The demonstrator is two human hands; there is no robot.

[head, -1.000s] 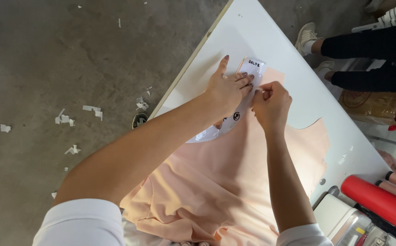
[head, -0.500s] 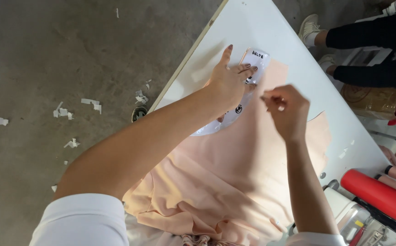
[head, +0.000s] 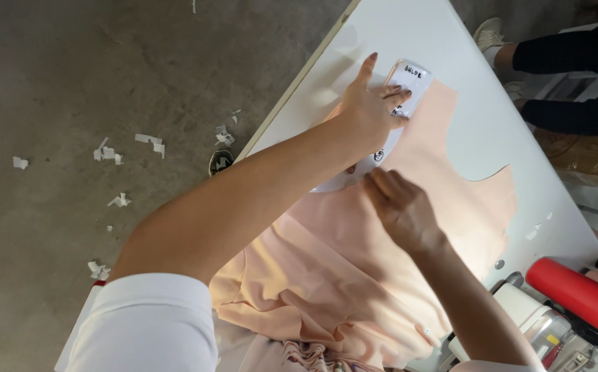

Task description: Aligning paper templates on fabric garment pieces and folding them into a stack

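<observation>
A peach fabric piece (head: 450,179) lies spread on a white table (head: 395,34), bunched up at the near end. A curved white paper pattern (head: 414,77) with handwriting on it rests along the fabric's left edge. My left hand (head: 371,110) presses flat on the pattern, fingers spread and thumb pointing away from me. My right hand (head: 402,207) is just below it, its bunched fingertips touching the pattern's lower end. Whether something small sits between those fingertips is hidden.
A red roll (head: 581,296) and a white machine part (head: 519,310) sit at the table's right near corner. Another person's dark-clad legs (head: 567,55) and pale shoe (head: 488,31) are beyond the table's far right. White paper scraps (head: 151,141) litter the concrete floor on the left.
My right hand has slid from the pattern's top end down toward me along the pattern's edge. My left hand has stayed pressing on the pattern.
</observation>
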